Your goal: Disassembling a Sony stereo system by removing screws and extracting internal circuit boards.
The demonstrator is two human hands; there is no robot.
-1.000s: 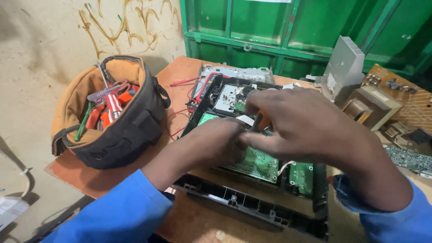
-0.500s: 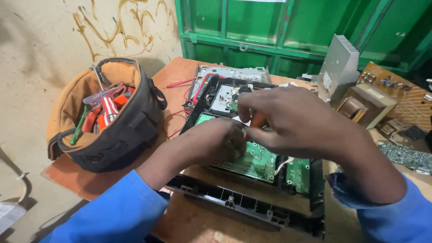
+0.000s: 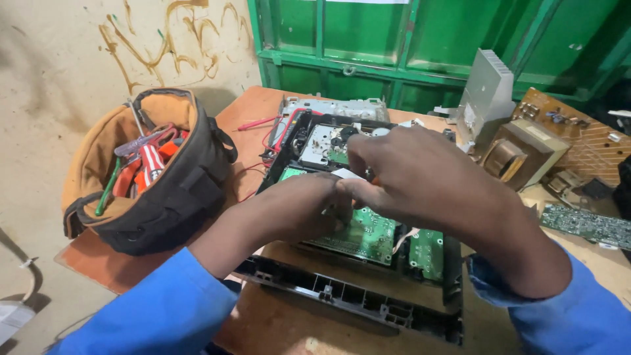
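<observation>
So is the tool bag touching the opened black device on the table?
Apart. The head view shows bare orange table and red wires between the tool bag and the opened black device.

The person has 2 bare hands, the left hand (image 3: 299,207) and the right hand (image 3: 414,174). Both arms wear long bright blue sleeves (image 3: 154,315), loose and soft, ending before the wrists.

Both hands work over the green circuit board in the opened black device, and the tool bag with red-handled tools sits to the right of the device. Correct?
Not quite. The head view shows the tool bag left of the device, not right. Both the left hand and right hand do work over the green circuit board.
</observation>
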